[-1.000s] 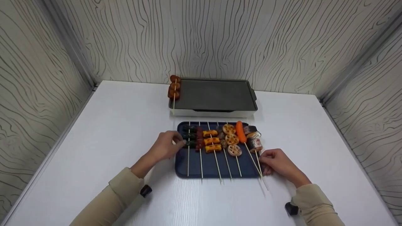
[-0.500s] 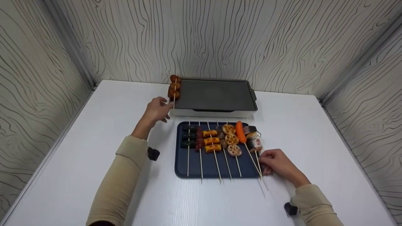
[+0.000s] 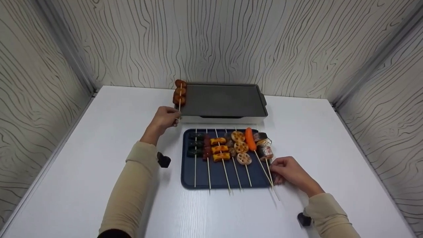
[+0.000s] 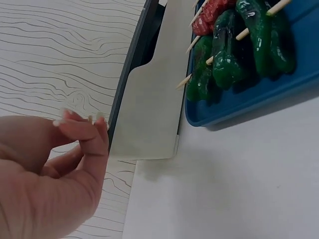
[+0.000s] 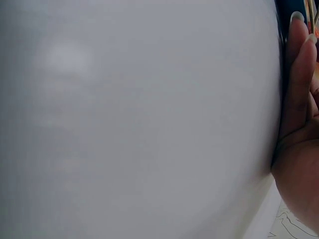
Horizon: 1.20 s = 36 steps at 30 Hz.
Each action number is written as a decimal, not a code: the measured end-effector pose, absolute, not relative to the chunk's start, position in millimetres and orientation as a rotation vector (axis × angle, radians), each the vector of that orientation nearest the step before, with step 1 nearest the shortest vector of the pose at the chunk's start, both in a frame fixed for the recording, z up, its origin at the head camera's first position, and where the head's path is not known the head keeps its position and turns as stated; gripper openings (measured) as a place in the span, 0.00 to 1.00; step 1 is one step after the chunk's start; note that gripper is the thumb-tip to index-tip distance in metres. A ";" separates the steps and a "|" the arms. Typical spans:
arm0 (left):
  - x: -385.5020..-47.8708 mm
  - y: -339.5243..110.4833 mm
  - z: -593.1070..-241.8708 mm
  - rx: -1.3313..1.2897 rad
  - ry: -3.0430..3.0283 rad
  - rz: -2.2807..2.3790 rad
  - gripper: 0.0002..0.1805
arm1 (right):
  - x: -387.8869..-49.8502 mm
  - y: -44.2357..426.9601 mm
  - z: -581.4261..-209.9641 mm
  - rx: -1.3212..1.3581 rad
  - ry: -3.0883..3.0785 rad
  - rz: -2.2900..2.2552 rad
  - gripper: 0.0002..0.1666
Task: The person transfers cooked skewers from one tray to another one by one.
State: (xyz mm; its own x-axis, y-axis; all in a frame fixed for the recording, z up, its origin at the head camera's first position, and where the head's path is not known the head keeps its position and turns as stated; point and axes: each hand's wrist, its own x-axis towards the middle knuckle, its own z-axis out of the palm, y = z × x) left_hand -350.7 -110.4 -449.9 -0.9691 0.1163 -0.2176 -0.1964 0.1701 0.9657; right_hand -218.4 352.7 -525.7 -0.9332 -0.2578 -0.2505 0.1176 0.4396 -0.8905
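Note:
My left hand [image 3: 165,117] pinches the stick end of a skewer of round brown pieces [image 3: 179,96] lying along the griddle's left edge. In the left wrist view, the left hand [image 4: 65,164] has its thumb and fingertips together beside the griddle; the stick does not show clearly. At the right edge of the blue tray [image 3: 188,178], my right hand [image 3: 290,173] has curled fingers beside the stick of the fish skewer [image 3: 265,150]. Whether they grip stick or tray is hidden. The right wrist view shows the right hand [image 5: 301,99] against the tray's side.
The dark griddle [image 3: 224,99] stands behind the tray. On the tray lie skewers of green peppers [image 3: 195,144], red pieces [image 3: 206,147], yellow pieces [image 3: 219,148], brownish pieces [image 3: 232,151], lotus root slices [image 3: 241,146] and an orange sausage [image 3: 250,138]. The white table [image 3: 125,125] meets patterned walls.
From the tray's left side, my left hand has moved up to the brown skewer's stick and closed on it. My right hand keeps its place. The head view has shifted slightly.

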 end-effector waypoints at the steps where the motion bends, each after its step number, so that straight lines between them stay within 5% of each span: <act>1: -351.2 -111.0 -450.1 -0.069 2.197 1.876 0.17 | -218.6 352.4 -525.5 -0.117 2.344 -1.495 0.13; 19: -333.0 -112.1 -447.7 0.140 2.354 1.881 0.14 | -219.4 350.5 -522.1 -0.117 2.322 -1.498 0.13; 36: -246.4 -124.3 -443.4 0.235 2.396 1.771 0.10 | -222.2 354.3 -522.9 -0.125 2.337 -1.457 0.13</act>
State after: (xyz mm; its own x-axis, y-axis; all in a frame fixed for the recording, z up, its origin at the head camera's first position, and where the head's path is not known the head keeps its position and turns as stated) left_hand -246.4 -124.3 -443.4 -0.9761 0.2153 -0.0297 0.0349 0.2899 0.9564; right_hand -222.2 354.3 -522.9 -0.9230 -0.2724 -0.2718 0.1242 0.4576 -0.8805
